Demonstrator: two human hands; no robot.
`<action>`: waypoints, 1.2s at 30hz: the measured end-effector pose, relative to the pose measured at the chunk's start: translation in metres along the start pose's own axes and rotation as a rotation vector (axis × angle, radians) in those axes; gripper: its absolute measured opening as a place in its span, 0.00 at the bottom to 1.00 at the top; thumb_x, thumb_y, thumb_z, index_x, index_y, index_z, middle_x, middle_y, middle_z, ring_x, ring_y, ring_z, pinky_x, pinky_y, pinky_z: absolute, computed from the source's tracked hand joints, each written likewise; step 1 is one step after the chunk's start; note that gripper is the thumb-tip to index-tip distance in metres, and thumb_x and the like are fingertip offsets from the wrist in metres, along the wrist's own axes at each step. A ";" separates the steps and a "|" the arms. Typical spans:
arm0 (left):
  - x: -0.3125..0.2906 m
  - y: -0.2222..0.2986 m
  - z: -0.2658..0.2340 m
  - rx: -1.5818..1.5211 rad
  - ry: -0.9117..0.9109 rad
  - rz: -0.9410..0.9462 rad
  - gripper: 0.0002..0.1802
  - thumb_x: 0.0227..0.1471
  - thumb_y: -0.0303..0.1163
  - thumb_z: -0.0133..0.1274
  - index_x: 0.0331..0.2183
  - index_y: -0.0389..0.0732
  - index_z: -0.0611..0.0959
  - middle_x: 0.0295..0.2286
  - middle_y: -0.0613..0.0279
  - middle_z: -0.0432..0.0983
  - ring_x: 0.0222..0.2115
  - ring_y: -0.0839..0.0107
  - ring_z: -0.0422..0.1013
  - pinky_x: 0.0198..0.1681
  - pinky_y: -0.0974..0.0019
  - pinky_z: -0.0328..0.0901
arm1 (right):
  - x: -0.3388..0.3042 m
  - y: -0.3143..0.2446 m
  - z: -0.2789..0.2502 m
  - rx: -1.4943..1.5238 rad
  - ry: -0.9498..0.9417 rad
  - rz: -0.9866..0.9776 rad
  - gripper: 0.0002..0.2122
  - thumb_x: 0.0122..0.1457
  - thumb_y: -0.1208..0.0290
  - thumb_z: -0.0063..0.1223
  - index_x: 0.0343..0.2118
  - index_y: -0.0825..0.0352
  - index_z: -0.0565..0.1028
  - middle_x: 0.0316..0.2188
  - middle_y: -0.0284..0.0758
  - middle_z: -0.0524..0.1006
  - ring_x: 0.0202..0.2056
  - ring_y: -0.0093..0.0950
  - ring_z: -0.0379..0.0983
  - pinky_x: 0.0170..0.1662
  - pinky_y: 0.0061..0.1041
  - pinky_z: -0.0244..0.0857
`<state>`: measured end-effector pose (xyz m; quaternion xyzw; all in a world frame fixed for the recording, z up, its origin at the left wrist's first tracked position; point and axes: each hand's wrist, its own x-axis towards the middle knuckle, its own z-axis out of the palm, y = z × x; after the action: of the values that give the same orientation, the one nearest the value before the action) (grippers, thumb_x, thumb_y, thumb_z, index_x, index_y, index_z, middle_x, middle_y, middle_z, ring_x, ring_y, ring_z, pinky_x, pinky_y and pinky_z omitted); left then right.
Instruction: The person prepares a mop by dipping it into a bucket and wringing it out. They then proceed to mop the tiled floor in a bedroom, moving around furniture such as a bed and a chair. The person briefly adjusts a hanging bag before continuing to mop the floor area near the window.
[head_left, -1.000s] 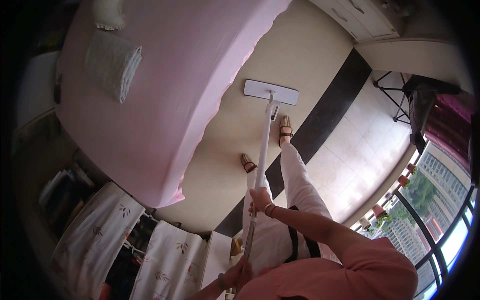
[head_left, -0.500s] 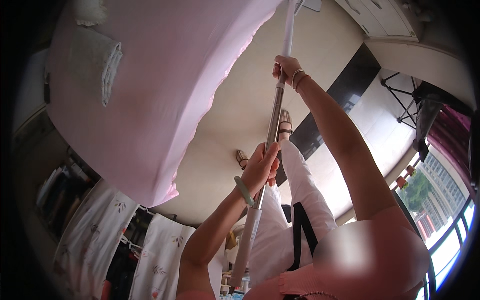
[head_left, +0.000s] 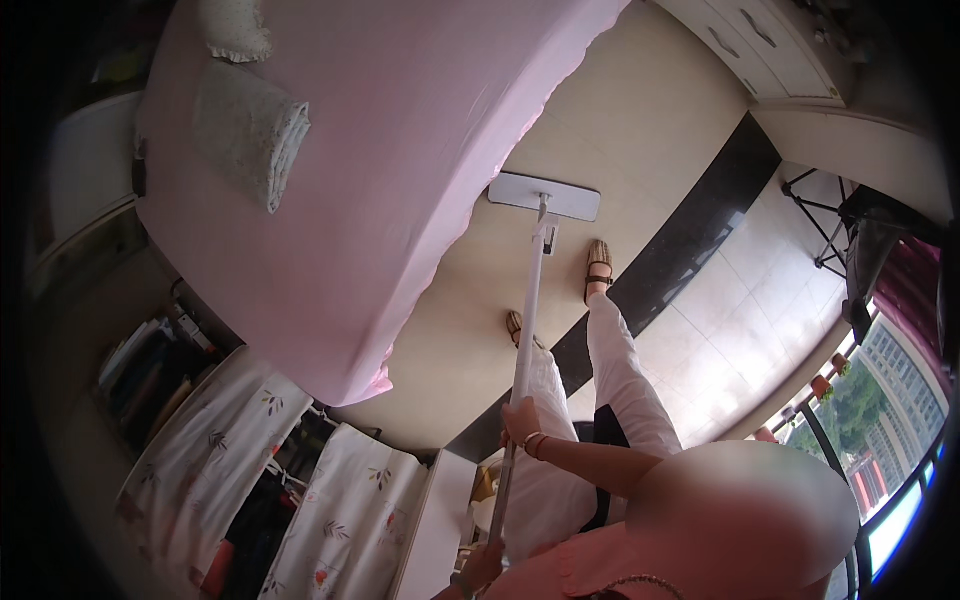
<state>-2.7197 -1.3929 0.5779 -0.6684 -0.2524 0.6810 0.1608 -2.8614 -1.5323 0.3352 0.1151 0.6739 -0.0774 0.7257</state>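
Note:
A flat mop lies across the view from my body to the floor, its pale rectangular head (head_left: 560,199) resting beside the bed's pink skirt. My right hand (head_left: 520,422), with thin bracelets at the wrist, is wrapped round the middle of the mop's long white and metal handle (head_left: 530,320). Lower down, close to my waist, my left hand (head_left: 484,565) grips the handle's end; its fingers show only in part. My feet, in checked shoes (head_left: 598,270), stand just behind the mop head.
At left stands a bed with a pink sheet (head_left: 330,170), a folded white quilt (head_left: 255,130) and a pillow (head_left: 237,28). Patterned curtains (head_left: 335,520) cover shelves at lower left. White drawers (head_left: 765,50) stand far right, a black folding frame (head_left: 825,220) by the window.
Both hands have drawn the mop back toward my body, so its head now shows on the floor by the bed. My right arm has bent from its outstretched reach.

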 end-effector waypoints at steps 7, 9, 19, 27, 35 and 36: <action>-0.030 0.121 0.074 0.155 0.043 0.208 0.23 0.56 0.53 0.41 0.20 0.46 0.65 0.09 0.71 0.57 0.06 0.78 0.53 0.08 0.71 0.49 | 0.037 -0.086 -0.024 0.154 -0.049 -0.065 0.11 0.53 0.73 0.43 0.34 0.68 0.56 0.14 0.37 0.64 0.09 0.30 0.63 0.10 0.34 0.65; -0.006 0.178 0.102 0.315 0.039 0.291 0.25 0.56 0.55 0.40 0.19 0.46 0.65 0.08 0.70 0.54 0.06 0.78 0.51 0.08 0.71 0.48 | 0.080 -0.153 -0.049 0.149 -0.041 -0.198 0.09 0.52 0.72 0.43 0.31 0.69 0.58 0.12 0.36 0.64 0.09 0.29 0.64 0.10 0.34 0.66; 0.049 0.326 0.224 0.383 -0.234 0.697 0.26 0.52 0.60 0.41 0.26 0.46 0.62 0.13 0.76 0.53 0.09 0.86 0.50 0.10 0.77 0.49 | 0.151 -0.347 -0.139 0.075 0.096 -0.440 0.08 0.55 0.73 0.43 0.27 0.73 0.62 0.14 0.34 0.63 0.11 0.25 0.62 0.13 0.32 0.66; 0.035 0.112 0.058 0.286 0.035 0.334 0.25 0.56 0.57 0.37 0.20 0.47 0.65 0.09 0.71 0.55 0.06 0.79 0.50 0.08 0.73 0.46 | 0.083 -0.072 -0.028 0.049 0.057 -0.240 0.11 0.55 0.68 0.44 0.26 0.72 0.61 0.11 0.36 0.64 0.08 0.30 0.64 0.09 0.32 0.63; 0.027 -0.016 -0.042 1.218 0.138 0.844 0.11 0.56 0.41 0.41 0.29 0.45 0.67 0.16 0.65 0.67 0.12 0.71 0.63 0.13 0.65 0.57 | 0.016 0.037 0.005 -0.070 -0.074 -0.043 0.15 0.54 0.72 0.46 0.36 0.71 0.53 0.15 0.39 0.66 0.09 0.32 0.66 0.10 0.38 0.66; 0.046 -0.013 -0.052 0.828 -0.016 0.630 0.12 0.56 0.43 0.41 0.29 0.45 0.67 0.16 0.65 0.66 0.12 0.71 0.63 0.13 0.65 0.58 | 0.018 0.021 0.001 -0.023 -0.070 -0.064 0.15 0.54 0.72 0.46 0.36 0.71 0.53 0.15 0.40 0.66 0.10 0.32 0.67 0.10 0.38 0.66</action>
<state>-2.6724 -1.3498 0.5484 -0.5872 0.2501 0.7442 0.1969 -2.8530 -1.5117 0.3184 0.0822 0.6522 -0.0968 0.7473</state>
